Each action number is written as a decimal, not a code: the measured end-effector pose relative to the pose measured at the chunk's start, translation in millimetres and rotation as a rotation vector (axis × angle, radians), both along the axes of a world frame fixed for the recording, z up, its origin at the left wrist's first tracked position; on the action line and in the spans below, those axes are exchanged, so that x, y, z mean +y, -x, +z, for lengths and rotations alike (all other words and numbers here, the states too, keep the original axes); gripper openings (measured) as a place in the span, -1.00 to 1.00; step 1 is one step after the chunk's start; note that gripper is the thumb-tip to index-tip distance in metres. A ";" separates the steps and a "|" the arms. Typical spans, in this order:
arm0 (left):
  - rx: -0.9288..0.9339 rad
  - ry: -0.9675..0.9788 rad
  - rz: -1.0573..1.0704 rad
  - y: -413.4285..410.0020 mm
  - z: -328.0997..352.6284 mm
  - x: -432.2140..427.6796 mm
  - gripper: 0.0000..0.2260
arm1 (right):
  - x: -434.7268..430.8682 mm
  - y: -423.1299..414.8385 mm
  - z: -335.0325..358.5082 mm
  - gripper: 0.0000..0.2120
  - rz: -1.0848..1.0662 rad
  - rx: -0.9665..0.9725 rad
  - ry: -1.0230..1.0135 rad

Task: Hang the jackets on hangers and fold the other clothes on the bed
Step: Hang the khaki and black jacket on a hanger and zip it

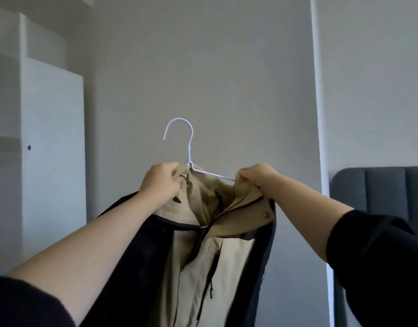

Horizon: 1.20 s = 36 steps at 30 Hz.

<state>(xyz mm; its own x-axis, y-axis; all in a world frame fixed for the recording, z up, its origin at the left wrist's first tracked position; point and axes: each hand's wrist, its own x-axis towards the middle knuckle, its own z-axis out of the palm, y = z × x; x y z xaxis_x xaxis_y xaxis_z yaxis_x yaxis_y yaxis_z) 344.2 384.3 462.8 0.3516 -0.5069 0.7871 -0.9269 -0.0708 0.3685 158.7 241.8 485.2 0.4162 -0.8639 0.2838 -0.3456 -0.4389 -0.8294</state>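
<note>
My left hand [161,182] is closed on the tan collar fabric of the jacket [203,256] at the base of the hanger neck, and my right hand [256,177] is clamped on the opposite collar edge where the exposed wire arm ends. Both hands hold the jacket raised in front of me, clear of any surface. The white wire hanger [190,149] stands between them, hook at 12 o'clock with its tip curling toward 9 o'clock; one arm shows bare from the neck toward my right hand, the other is hidden under fabric and my left hand. The jacket is tan inside and dark on its outer panels, and hangs toward 6 o'clock, zip open. Risk one, as I judge it: the right shoulder is not yet seated, so releasing the right hand may let that side slide off the thin wire. Risk two: uneven pull between the hands may tip the hanger and shed the seated side. Risk three: the open front may drag the collar off-centre. A wardrobe [52,156] stands at 9 o'clock and the bed headboard [377,190] at 3 o'clock.
</note>
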 end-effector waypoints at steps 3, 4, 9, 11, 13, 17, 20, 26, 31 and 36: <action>-0.019 -0.101 -0.005 -9.6 -18.4 -3.6 -0.93 | 7.5 -19.8 9.3 -0.73 0.073 -0.015 0.181; -0.033 -0.114 0.019 -14.8 -24.6 -4.6 -0.93 | 13.1 -23.6 11.7 -0.76 0.118 -0.092 0.231; -0.078 -0.114 -0.037 -18.5 -43.6 -16.1 -0.90 | 4.8 -29.4 -4.0 -0.79 0.421 -0.383 -0.003; 0.012 -0.056 -0.069 -18.9 -45.3 -19.1 -0.83 | -12.6 -23.2 -16.9 -0.90 0.185 0.088 0.227; 0.090 -0.014 -0.061 -23.9 -47.4 -20.2 -0.82 | -35.0 -11.1 -23.6 -0.79 -0.125 0.379 0.528; 0.156 0.086 -0.080 -26.0 -49.8 -27.3 -0.89 | -43.0 6.4 -28.0 -0.75 -0.013 0.326 0.538; 0.165 0.136 -0.089 -23.9 -46.9 -30.7 -0.87 | -46.3 15.2 -36.6 -0.69 0.046 0.353 0.592; 0.195 0.179 -0.102 -23.0 -48.1 -40.0 -0.93 | -56.0 40.4 -50.9 -0.84 -0.007 0.085 0.606; 0.183 0.127 -0.123 -16.5 -56.5 -45.9 -0.83 | -48.5 43.6 -55.0 -0.82 -0.039 0.113 0.665; 0.062 0.026 -0.200 6.1 -55.2 -57.0 -0.85 | -25.8 8.2 -61.1 -0.82 -0.014 0.257 0.837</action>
